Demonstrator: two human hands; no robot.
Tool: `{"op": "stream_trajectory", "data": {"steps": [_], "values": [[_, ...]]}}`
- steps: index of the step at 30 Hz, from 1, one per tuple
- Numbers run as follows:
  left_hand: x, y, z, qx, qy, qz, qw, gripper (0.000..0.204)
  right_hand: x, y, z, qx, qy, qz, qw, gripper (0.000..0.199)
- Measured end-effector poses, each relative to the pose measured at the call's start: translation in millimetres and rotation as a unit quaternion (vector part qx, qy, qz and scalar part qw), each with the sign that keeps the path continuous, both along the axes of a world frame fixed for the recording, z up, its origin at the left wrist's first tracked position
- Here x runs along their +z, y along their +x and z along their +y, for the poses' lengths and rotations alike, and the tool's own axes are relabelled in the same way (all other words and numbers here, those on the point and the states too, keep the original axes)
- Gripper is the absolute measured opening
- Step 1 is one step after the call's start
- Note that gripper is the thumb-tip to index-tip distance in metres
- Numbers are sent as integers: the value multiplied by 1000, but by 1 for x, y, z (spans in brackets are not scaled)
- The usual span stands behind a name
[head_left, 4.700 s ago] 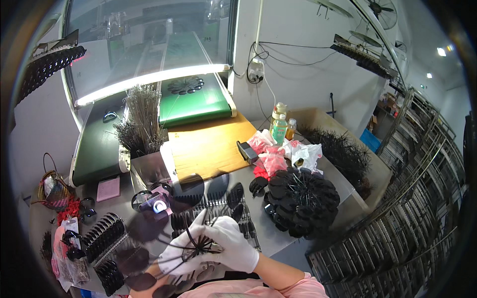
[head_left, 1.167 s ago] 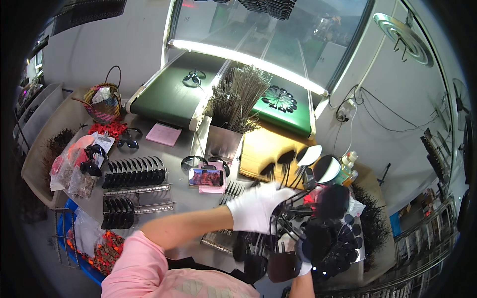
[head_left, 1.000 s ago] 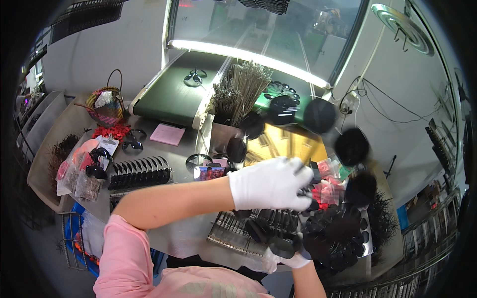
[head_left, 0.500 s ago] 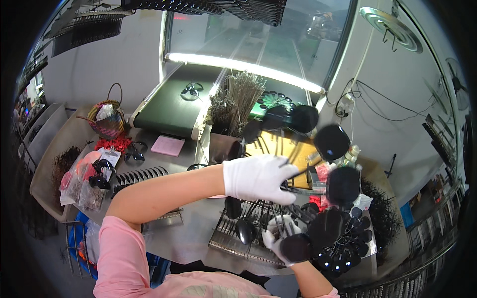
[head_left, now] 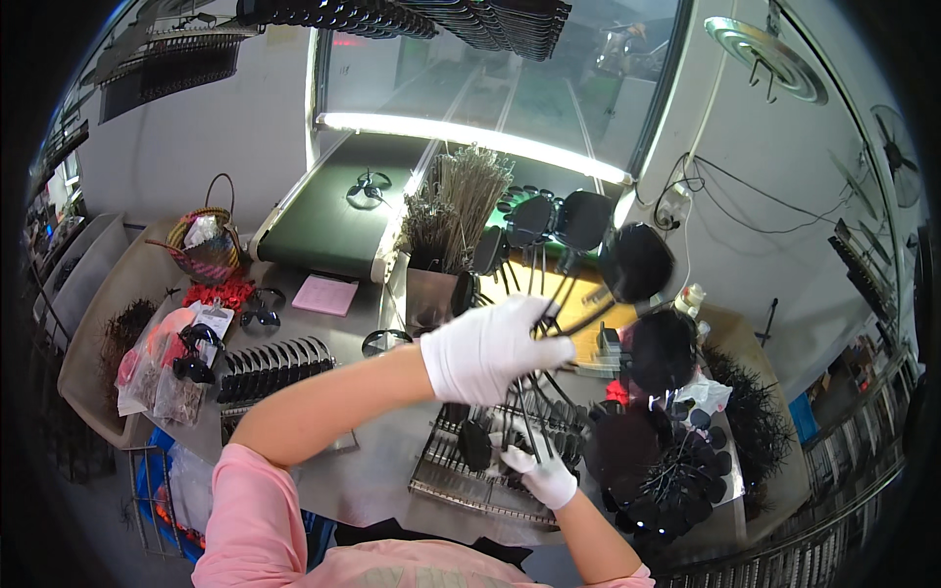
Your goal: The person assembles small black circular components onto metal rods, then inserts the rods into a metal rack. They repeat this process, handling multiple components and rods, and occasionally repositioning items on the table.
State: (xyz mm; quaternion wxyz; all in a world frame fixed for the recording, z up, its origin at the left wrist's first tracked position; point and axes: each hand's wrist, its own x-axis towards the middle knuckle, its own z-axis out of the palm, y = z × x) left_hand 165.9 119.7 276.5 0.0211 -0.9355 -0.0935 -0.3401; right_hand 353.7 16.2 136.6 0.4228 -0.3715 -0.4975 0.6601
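Looks part-done: left hand (head_left: 498, 351) closed round black disc cluster (head_left: 637, 263), right hand (head_left: 549, 480) half-curled, hold unclear; rack (head_left: 446, 470) near front edge of tabletop (head_left: 333, 485) seems part-loaded.

The person's bare left forearm (head_left: 338, 397) slants up and rightward across the body from a bent elbow (head_left: 260, 436), its pink sleeve (head_left: 253, 519) covering the upper arm, and the white-gloved left hand (head_left: 482, 355) is raised ahead, thumb and fingers pointing right in a grip. Lower down and nearer the chest, the right forearm (head_left: 596, 537) leans up and leftward to the right hand (head_left: 546, 478), also gloved in white, just below the left and apart from it, its fingers partly hidden from me.
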Motion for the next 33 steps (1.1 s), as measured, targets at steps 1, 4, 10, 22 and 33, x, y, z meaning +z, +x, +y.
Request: {"op": "stream_trajectory", "data": {"steps": [1, 4, 10, 22, 33], "values": [[-6, 5, -6, -26, 33, -15, 999, 48, 1, 0, 3, 124, -136, 120, 976, 84], [-28, 23, -26, -69, -10, 58, 996, 42, -3, -12, 11, 203, -98, -53, 973, 59], [-50, 9, -16, 47, -132, -30, 990, 55, -33, -9, -12, -244, 475, -468, 704, 41], [-80, 58, -58, 13, -196, 39, 980, 59, -57, 11, -19, -138, 442, -547, 698, 61], [-88, 74, -90, -36, -277, 7, 960, 69, -61, 38, -21, -43, 8, -82, 996, 57]]}}
